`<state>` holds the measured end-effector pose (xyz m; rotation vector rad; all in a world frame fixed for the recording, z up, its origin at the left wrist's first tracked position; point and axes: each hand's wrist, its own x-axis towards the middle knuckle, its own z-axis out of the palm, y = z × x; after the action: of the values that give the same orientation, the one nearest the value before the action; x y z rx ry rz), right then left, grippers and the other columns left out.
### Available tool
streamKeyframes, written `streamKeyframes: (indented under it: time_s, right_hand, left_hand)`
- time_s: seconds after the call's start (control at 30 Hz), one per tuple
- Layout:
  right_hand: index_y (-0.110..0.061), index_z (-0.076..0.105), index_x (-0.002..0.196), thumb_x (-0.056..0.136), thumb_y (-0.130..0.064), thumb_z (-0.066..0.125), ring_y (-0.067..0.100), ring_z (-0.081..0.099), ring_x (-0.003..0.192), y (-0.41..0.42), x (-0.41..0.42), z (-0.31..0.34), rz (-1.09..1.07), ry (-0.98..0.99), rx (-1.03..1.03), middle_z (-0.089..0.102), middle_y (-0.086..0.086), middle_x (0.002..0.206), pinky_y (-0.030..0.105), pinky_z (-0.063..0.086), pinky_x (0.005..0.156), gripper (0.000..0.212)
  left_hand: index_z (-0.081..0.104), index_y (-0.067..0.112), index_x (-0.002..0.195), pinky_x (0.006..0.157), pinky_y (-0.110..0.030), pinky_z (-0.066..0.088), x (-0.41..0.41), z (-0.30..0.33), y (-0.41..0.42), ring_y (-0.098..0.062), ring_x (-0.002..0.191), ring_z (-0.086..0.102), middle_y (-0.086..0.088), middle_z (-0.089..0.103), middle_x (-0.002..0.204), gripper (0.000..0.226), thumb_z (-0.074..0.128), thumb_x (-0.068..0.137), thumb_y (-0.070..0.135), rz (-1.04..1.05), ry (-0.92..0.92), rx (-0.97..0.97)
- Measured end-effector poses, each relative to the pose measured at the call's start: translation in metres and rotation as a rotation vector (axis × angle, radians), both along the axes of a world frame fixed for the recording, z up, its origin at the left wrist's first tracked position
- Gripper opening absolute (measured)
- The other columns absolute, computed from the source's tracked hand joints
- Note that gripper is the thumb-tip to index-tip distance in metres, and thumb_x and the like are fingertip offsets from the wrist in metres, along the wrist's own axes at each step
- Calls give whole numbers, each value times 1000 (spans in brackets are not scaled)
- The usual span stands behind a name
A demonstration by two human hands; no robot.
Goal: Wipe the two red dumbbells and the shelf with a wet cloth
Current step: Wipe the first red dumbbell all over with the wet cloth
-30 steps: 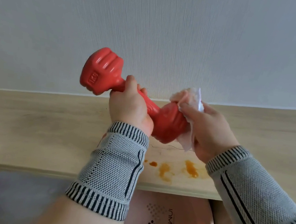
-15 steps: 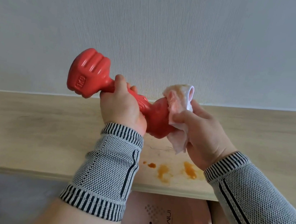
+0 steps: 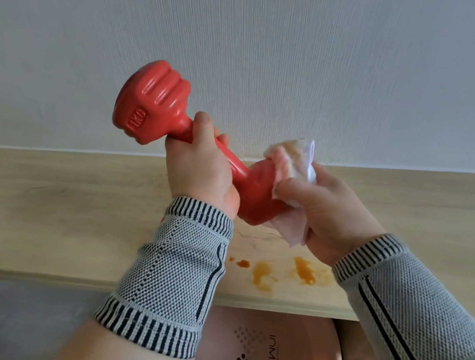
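The red dumbbell [image 3: 193, 140] has been tilted steeper, its free head raised toward 11 o'clock. The cloth [image 3: 291, 184] has been slid by the right hand [image 3: 328, 213] from the lower head's top down across its 3 o'clock side.

The dumbbell [image 3: 161, 106] at centre frame looks smooth, glossy and rubbery or plastic-coated. The cloth [image 3: 295, 163] beside it is soft and stained. The shelf [image 3: 59, 216] shows matt pale woodgrain; the wall [image 3: 277, 49] above is finely ribbed.
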<state>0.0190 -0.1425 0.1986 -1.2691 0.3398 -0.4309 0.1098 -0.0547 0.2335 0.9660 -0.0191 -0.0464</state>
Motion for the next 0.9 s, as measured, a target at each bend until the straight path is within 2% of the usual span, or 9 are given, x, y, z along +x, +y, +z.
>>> streamKeyframes:
  time_s: [0.1, 0.27, 0.33, 0.4, 0.5, 0.63, 0.7, 0.8, 0.9]
  right_hand:
    - [-10, 62, 109, 82, 4, 61, 33, 66, 87, 5, -1, 0, -11, -5, -63, 66, 19, 97, 52, 55, 79, 30]
    - [-6, 65, 104, 86, -2, 53, 26, 66, 75, -5, -3, 6, -26, 60, 166, 66, 18, 92, 40, 57, 61, 22]
    - [-6, 63, 107, 83, 2, 54, 31, 66, 81, -4, -5, 4, 15, 26, 93, 65, 22, 99, 49, 58, 68, 27]
    - [-8, 59, 110, 75, 0, 60, 36, 61, 85, 1, -5, 1, 22, 19, -79, 62, 22, 101, 65, 49, 76, 36]
    - [-10, 64, 103, 81, -10, 62, 31, 62, 79, 2, -2, 0, -75, 10, -58, 64, 17, 91, 61, 51, 76, 22]
    - [-10, 68, 103, 90, -10, 53, 23, 64, 75, -7, -3, 0, -9, 3, 203, 67, 15, 91, 41, 54, 71, 20]
    - [-9, 64, 109, 83, -4, 58, 23, 63, 79, -5, -5, 0, 69, -58, 160, 66, 14, 92, 38, 54, 69, 27]
    - [-12, 61, 113, 69, -2, 63, 25, 61, 87, -3, -3, -2, 80, -98, -44, 64, 12, 96, 41, 50, 77, 45]
    - [-13, 64, 109, 72, -5, 64, 24, 60, 84, 0, 1, -1, 28, -102, -47, 63, 12, 94, 41, 51, 72, 38]
  left_hand:
    - [54, 12, 91, 69, -26, 51, 2, -1, 1, -8, 58, 58, 3, 55, 72, 12, 56, 98, 21, -23, 29, -43]
    - [57, 14, 92, 85, -41, 51, -4, -5, 1, -11, 66, 60, 5, 57, 73, 11, 58, 97, 24, -114, -41, -4]
    - [56, 15, 92, 83, -40, 51, -4, -5, 0, -10, 66, 60, 5, 57, 73, 11, 57, 97, 24, -93, -51, 4]
    - [56, 14, 90, 79, -36, 51, -1, -4, 1, -9, 62, 60, 5, 57, 69, 12, 56, 98, 23, -77, -30, -12]
    - [56, 14, 90, 79, -37, 51, -2, -3, 2, -10, 62, 59, 5, 56, 69, 12, 56, 98, 23, -124, 17, -47]
    - [57, 15, 85, 71, -32, 51, -4, -2, 2, -8, 59, 58, 6, 56, 69, 15, 58, 97, 24, -125, 79, -47]
    - [56, 15, 82, 67, -31, 52, 2, -1, 4, -8, 55, 57, 6, 55, 66, 18, 59, 97, 24, -108, 152, -92]
    - [55, 13, 79, 47, -18, 47, 8, 2, 8, -8, 46, 54, 4, 53, 64, 20, 61, 96, 21, -106, 271, -198]
    - [54, 11, 78, 42, -16, 44, 6, 2, 10, -7, 42, 53, 3, 52, 63, 20, 61, 96, 18, -109, 279, -234]
